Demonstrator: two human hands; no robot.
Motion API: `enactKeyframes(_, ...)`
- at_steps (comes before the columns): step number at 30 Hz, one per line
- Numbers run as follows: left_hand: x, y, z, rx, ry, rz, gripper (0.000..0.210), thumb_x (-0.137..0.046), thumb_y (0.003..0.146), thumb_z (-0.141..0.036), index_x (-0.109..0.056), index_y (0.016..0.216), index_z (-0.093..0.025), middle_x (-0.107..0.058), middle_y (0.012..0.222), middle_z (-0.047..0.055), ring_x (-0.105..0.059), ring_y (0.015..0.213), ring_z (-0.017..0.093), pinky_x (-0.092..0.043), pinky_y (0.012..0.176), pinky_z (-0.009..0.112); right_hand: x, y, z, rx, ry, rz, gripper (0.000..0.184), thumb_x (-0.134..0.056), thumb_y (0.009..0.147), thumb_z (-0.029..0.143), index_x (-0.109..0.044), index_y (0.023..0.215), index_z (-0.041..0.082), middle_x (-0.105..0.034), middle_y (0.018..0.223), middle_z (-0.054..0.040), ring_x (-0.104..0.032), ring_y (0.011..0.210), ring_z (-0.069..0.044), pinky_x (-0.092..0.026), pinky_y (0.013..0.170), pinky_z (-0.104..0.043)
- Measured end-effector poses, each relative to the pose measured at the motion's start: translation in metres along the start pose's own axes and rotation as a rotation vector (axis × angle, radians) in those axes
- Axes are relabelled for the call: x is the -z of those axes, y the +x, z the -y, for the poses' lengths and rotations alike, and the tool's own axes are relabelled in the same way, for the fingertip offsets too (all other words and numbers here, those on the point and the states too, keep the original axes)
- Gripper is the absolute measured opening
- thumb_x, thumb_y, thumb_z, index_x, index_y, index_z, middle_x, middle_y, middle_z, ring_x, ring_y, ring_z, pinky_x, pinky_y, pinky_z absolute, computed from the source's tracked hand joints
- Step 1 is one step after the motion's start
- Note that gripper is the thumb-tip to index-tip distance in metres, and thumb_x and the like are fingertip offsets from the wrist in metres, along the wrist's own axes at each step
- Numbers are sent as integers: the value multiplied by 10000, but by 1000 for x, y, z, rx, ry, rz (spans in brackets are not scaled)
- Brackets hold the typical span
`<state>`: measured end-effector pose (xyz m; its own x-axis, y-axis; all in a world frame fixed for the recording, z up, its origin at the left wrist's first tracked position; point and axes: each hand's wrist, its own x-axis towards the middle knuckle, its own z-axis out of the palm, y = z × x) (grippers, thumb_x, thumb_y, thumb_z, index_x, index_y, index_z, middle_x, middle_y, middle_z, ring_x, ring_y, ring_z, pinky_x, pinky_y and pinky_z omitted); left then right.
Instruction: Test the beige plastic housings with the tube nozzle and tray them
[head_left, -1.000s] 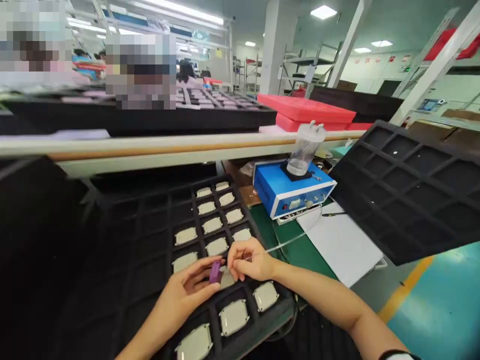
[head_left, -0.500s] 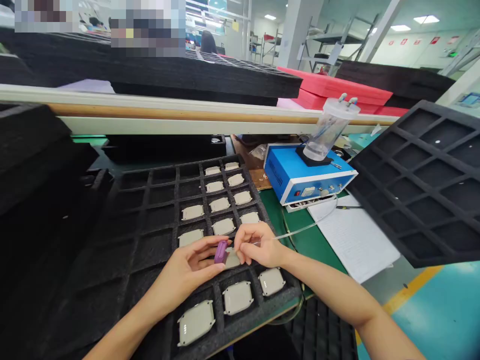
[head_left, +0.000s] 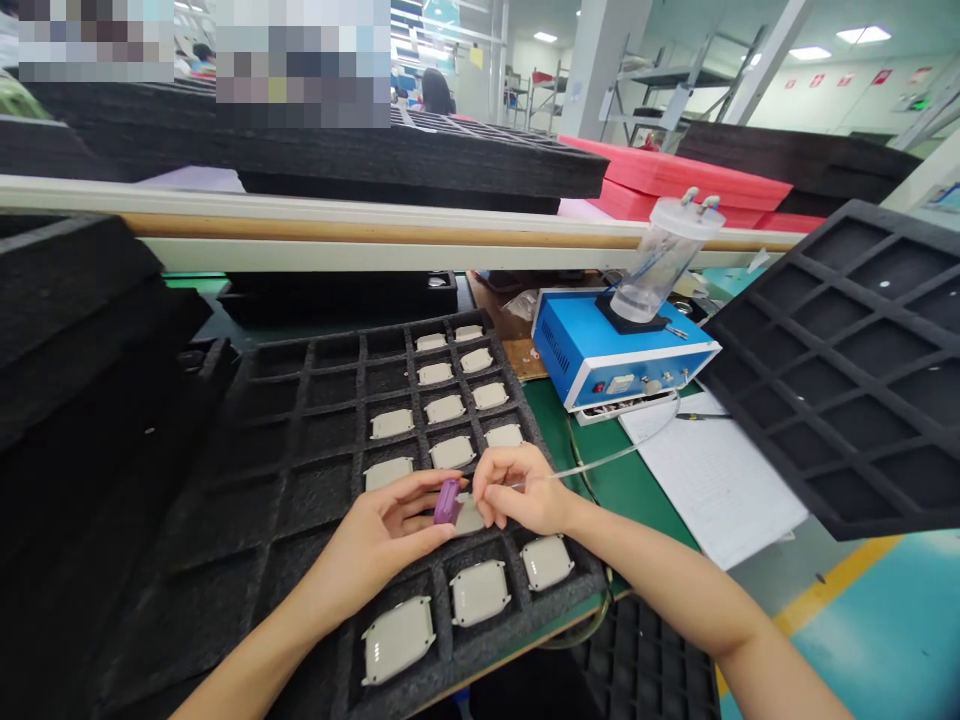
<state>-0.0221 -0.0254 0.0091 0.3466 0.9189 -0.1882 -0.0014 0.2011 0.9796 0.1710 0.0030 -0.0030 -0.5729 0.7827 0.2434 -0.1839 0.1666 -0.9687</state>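
Note:
Between the fingers and thumb of my left hand (head_left: 390, 525) is a small purple block-like part (head_left: 448, 502), tilted on its side. Close beside it, my right hand (head_left: 521, 488) is closed on the end of a thin clear tube (head_left: 600, 463). A pale tip pokes out of those fingers toward the purple part; I cannot tell whether they touch. Both hands are over a black foam tray (head_left: 319, 480) holding several beige watch-case-like pieces (head_left: 480, 592), each in its own compartment. One beige piece (head_left: 470, 516) lies right below the hands, partly hidden by them.
Behind the tray on the right stands a blue machine (head_left: 622, 345) with a clear cylinder (head_left: 660, 262) on top; the tube runs to its front. Written paper (head_left: 716, 480) lies beside it. Another black foam tray (head_left: 847, 370) leans at right. A shelf edge (head_left: 375, 245) crosses behind.
The whole view has shifted slightly, with everything a little further right. My hands keep the same grip on the purple part and the tube.

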Motion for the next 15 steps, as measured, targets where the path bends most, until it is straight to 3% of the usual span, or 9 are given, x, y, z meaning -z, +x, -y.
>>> enactKeyframes(15, 0, 0, 2, 7, -2, 15, 415, -766, 664, -226, -649, 1060, -185, -687, 1126, 76, -644, 1058, 249, -521, 942, 360, 0, 0, 4, -25, -13, -7, 61, -493, 688, 117, -527, 721, 154, -559, 514, 36, -463, 388, -57, -399, 403, -163)
